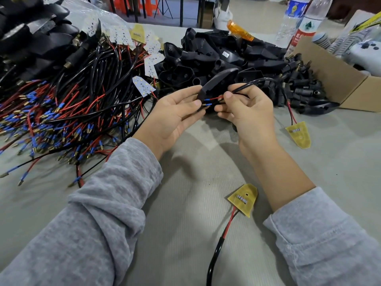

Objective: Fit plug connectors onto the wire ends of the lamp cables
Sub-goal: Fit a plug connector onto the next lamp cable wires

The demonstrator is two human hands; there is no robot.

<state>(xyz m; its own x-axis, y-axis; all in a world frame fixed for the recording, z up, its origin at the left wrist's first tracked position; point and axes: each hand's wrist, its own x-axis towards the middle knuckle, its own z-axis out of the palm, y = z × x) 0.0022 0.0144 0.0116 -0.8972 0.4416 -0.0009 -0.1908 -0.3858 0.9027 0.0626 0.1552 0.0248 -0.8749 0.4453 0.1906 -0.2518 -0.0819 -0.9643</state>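
Observation:
My left hand grips a black plastic lamp housing by its lower end, above the table's middle. My right hand pinches a black cable just behind its red and black wire ends with blue-sleeved tips, which sit at the housing's base between my two thumbs. That cable arcs right and down to a yellow LED board lying on the table. Whether the tips are inside the housing is hidden by my fingers.
A large heap of cables with blue-sleeved ends covers the left. Black housings are piled behind my hands. A cardboard box and water bottles stand at right. Another cable with a yellow board lies near my right forearm.

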